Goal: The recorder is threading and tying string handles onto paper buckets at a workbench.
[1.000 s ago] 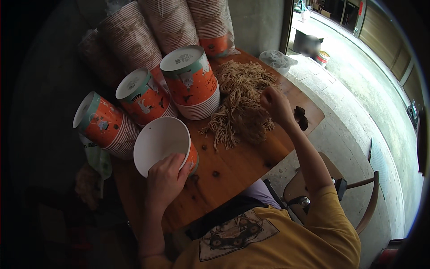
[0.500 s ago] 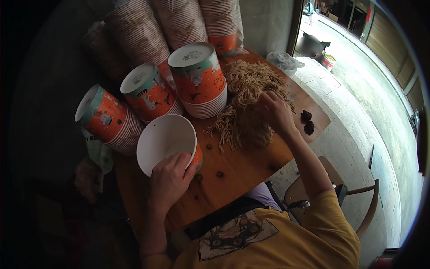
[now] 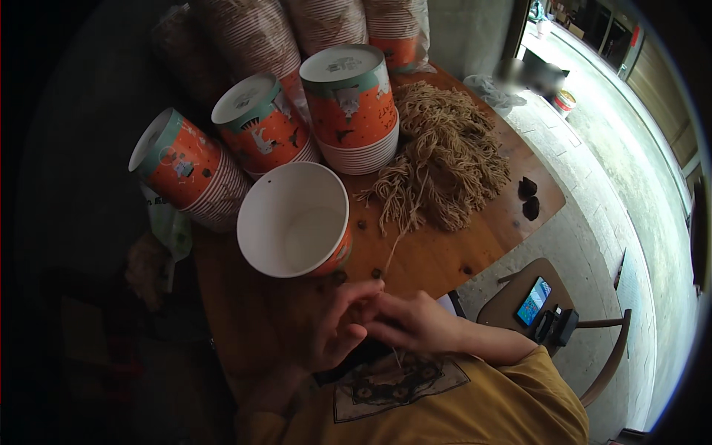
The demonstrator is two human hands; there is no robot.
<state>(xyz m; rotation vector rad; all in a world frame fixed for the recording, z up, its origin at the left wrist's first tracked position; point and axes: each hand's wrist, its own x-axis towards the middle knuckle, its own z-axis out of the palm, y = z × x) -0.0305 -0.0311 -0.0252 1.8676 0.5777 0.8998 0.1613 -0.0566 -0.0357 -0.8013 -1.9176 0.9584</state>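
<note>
In front of my chest, both hands meet over the table's near edge. A tan cord runs from a tangled pile of cords down to them. My right hand is closed on the cord, and a thin strand hangs below it. My left hand has its thumb apart from its bent fingers; its fingertips touch the cord beside the right hand. Just beyond my hands, a white-lined paper bucket with an orange outside stands tilted, its mouth toward me. It looks bare inside, and no hand touches it.
Upside-down stacks of orange paper buckets stand behind, with bagged stacks against the wall. Two dark brown pieces lie on the wooden table at right. A chair there holds a phone.
My left hand has let go of the bucket's rim and come toward me. My right hand has left the pile, drawing a cord out to my left hand. The view has shifted.
</note>
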